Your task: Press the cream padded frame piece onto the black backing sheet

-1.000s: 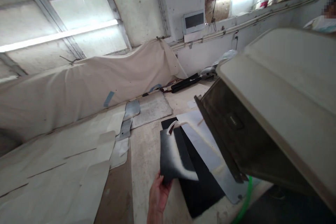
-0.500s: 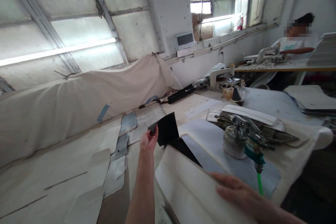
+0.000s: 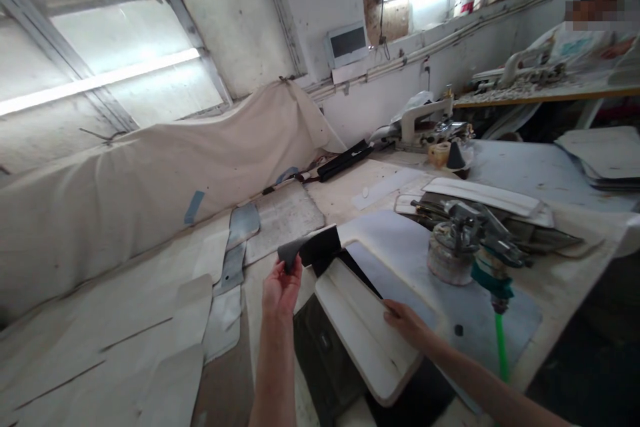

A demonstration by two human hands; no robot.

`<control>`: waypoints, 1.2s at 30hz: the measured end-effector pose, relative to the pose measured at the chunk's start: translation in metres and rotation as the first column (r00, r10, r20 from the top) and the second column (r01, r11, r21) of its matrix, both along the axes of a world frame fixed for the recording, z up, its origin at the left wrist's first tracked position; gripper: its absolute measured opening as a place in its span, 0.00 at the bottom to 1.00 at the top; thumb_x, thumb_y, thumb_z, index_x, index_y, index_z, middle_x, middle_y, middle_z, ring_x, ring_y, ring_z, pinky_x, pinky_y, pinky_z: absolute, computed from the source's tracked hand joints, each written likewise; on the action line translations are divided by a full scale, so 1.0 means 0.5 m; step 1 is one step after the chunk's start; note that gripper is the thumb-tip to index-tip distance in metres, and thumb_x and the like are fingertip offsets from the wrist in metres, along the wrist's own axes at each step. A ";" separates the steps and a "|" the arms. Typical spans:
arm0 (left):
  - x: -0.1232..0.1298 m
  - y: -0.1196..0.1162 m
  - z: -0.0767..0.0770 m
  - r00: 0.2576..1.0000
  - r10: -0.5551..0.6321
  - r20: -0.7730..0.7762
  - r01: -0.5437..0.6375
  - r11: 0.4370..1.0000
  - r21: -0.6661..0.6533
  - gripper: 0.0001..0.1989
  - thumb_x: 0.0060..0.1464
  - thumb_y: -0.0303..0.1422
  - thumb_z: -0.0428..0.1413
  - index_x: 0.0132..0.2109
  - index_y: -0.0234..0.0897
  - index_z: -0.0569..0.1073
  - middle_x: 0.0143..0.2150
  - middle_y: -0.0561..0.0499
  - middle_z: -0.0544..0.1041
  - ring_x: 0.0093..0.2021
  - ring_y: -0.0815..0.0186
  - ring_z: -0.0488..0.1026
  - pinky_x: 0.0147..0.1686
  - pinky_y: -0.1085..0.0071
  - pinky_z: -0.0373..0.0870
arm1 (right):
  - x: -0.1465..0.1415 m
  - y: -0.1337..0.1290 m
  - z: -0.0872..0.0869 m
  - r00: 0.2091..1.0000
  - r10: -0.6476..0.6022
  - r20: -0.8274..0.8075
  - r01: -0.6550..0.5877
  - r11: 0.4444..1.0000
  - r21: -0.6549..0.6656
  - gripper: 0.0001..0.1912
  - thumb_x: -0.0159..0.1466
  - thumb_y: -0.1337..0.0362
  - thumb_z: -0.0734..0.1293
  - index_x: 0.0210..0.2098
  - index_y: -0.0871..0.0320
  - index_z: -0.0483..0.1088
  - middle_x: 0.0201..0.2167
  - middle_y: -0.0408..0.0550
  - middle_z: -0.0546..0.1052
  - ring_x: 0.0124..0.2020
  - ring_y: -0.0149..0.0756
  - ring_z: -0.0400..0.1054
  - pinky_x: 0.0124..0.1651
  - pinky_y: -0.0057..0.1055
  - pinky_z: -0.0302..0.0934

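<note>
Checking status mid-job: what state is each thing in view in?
Left hand: closed on the black sheet
Black sheet: bent, held at one end
Right hand: gripping the white panel
White panel: pale face up
Spray gun: set down, green hose attached
Beige cloth: draped below the windows
Pale panels: stacked

black sheet (image 3: 320, 246): curled | cream panel (image 3: 367, 330): rounded corners, slanted, olive fabric (image 3: 327, 353) beneath

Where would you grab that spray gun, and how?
I'd take the spray gun by its teal handle, from the wearer's right: it juts out there, past the cup. Grip above the green hose, which meets its lower end.
</note>
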State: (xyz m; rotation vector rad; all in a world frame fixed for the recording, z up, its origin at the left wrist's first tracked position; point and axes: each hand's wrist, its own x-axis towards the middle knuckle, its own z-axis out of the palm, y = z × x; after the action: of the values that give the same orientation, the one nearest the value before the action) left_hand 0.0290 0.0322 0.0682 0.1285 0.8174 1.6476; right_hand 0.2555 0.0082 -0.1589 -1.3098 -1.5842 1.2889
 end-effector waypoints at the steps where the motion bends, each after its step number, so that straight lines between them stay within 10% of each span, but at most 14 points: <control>1: 0.001 -0.004 -0.003 1.000 0.001 -0.004 -0.001 1.000 0.001 0.15 0.52 0.16 0.41 0.41 0.30 0.69 0.29 0.47 0.76 0.32 0.66 0.76 0.30 0.73 0.76 | 0.010 0.003 0.000 1.000 -0.008 0.005 0.008 1.000 0.002 0.20 0.50 0.53 0.56 0.34 0.58 0.70 0.29 0.47 0.74 0.33 0.41 0.66 0.37 0.34 0.59; 13: 0.021 -0.048 -0.034 0.999 0.019 -0.037 -0.019 1.000 -0.005 0.19 0.51 0.15 0.42 0.46 0.31 0.70 0.32 0.45 0.78 0.34 0.65 0.76 0.33 0.71 0.75 | 0.075 0.076 -0.027 0.973 -0.117 0.201 0.091 0.987 0.133 0.20 0.56 0.56 0.53 0.36 0.62 0.68 0.34 0.52 0.74 0.37 0.43 0.68 0.41 0.34 0.61; 20: 0.021 -0.071 -0.047 0.998 0.039 -0.046 -0.041 0.999 -0.032 0.22 0.52 0.16 0.42 0.51 0.33 0.67 0.30 0.47 0.79 0.31 0.66 0.76 0.31 0.72 0.75 | 0.081 0.077 -0.072 0.864 -0.280 0.418 0.178 0.947 0.267 0.25 0.58 0.68 0.54 0.55 0.65 0.58 0.40 0.56 0.71 0.43 0.45 0.66 0.47 0.39 0.56; 36: 0.040 -0.127 -0.103 0.996 0.033 -0.083 -0.040 0.996 -0.083 0.18 0.51 0.15 0.44 0.35 0.36 0.76 0.33 0.49 0.80 0.33 0.67 0.76 0.33 0.72 0.76 | 0.086 0.069 -0.071 0.782 -0.364 0.506 0.134 0.891 0.434 0.14 0.61 0.74 0.56 0.43 0.61 0.68 0.34 0.51 0.67 0.37 0.38 0.62 0.43 0.32 0.55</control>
State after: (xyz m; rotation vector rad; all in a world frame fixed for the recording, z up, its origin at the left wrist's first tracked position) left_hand 0.0488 -0.0314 0.0165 0.1230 0.9549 1.6477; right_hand 0.2985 0.0426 -0.1944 -1.6778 -1.8499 0.3811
